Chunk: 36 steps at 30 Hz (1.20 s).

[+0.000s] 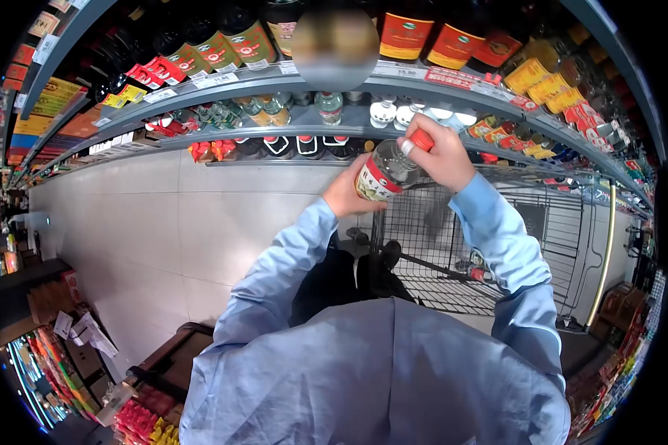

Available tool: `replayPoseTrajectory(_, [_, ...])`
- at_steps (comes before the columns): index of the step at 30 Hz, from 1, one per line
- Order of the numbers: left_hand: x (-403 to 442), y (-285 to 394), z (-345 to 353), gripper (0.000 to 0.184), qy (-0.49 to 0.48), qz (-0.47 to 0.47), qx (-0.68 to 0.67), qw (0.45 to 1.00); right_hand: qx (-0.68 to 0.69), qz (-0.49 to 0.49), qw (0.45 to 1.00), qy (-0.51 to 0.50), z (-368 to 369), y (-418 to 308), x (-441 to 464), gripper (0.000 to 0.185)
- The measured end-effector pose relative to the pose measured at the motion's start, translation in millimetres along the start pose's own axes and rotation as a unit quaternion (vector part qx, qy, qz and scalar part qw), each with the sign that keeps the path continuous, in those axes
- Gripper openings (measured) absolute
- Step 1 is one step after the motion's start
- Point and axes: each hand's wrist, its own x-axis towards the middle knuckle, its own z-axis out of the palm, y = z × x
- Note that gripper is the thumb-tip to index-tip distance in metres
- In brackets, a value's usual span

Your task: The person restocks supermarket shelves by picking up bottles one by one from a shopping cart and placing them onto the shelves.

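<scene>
A clear bottle (395, 162) with a red-and-white label and a red cap (422, 139) is held tilted in front of the shelves. My left hand (344, 191) is wrapped round its lower body, beside the label. My right hand (445, 157) grips it at the neck and cap, with the thumb and fingers closed there. A white band shows on a right-hand finger. Part of the bottle's neck is hidden by the right hand. Just beyond the bottle stand white bottles (383, 113) and a clear bottle (329, 108) on a lower shelf.
A wire shopping cart (416, 222) stands below my right arm, with a small red-topped item (477, 274) inside. Dark bottles with red labels (406, 37) line the upper shelf. Large dark jugs (309, 147) stand on the bottom shelf. Pale floor tiles (141, 222) extend at left.
</scene>
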Motion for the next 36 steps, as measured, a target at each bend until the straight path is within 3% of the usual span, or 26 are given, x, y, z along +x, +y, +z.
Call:
replayPoseTrajectory(4, [45,-50,-48,0.090,-0.006,0.027,0.001,1.000,-0.173,-0.052,0.984,0.011,39,16,35,0.021])
replayPoseTrajectory(5, [55,-60,-53,0.090,0.008,0.021,-0.039,0.999,-0.210,-0.065,0.975,0.012,50,25,43,0.022])
replayPoseTrajectory(8, [83,-110,-56,0.086,0.100,0.039,0.032,0.994,-0.289,-0.089,0.953,0.017,80,57,65,0.025])
replayPoseTrajectory(10, [98,-141,-45,0.085,0.194,-0.085,-0.101,0.972,-0.302,-0.108,0.947,0.030,93,77,79,0.024])
replayPoseTrajectory(11, [100,-136,-40,0.077,0.175,-0.180,-0.194,0.948,-0.328,-0.097,0.939,0.024,98,83,85,0.022])
replayPoseTrajectory(14, [111,-125,-36,0.054,0.164,-0.299,-0.327,0.881,-0.355,-0.111,0.927,0.045,118,115,98,0.020])
replayPoseTrajectory(15, [115,-127,-35,0.044,0.164,-0.291,-0.372,0.866,-0.389,-0.071,0.919,0.007,120,117,101,0.019])
replayPoseTrajectory(18, [119,-134,-35,0.058,0.157,-0.274,-0.398,0.861,-0.384,-0.071,0.920,0.019,126,141,114,0.023])
replayPoseTrajectory(19, [120,-136,-35,0.063,0.162,-0.266,-0.388,0.868,-0.344,-0.030,0.938,0.011,126,147,120,0.024])
replayPoseTrajectory(22, [125,-139,-34,0.077,0.162,-0.241,-0.374,0.881,-0.400,-0.064,0.913,0.052,123,154,133,0.027])
replayPoseTrajectory(24, [128,-135,-34,0.084,0.153,-0.219,-0.386,0.883,-0.387,-0.021,0.922,0.013,124,168,140,0.027])
replayPoseTrajectory(32, [120,-130,-35,0.081,0.148,-0.196,-0.377,0.893,-0.372,-0.024,0.928,-0.004,132,224,160,0.027])
replayPoseTrajectory(36, [119,-140,-33,0.080,0.152,-0.192,-0.360,0.900,-0.351,-0.012,0.935,-0.044,125,213,166,0.026])
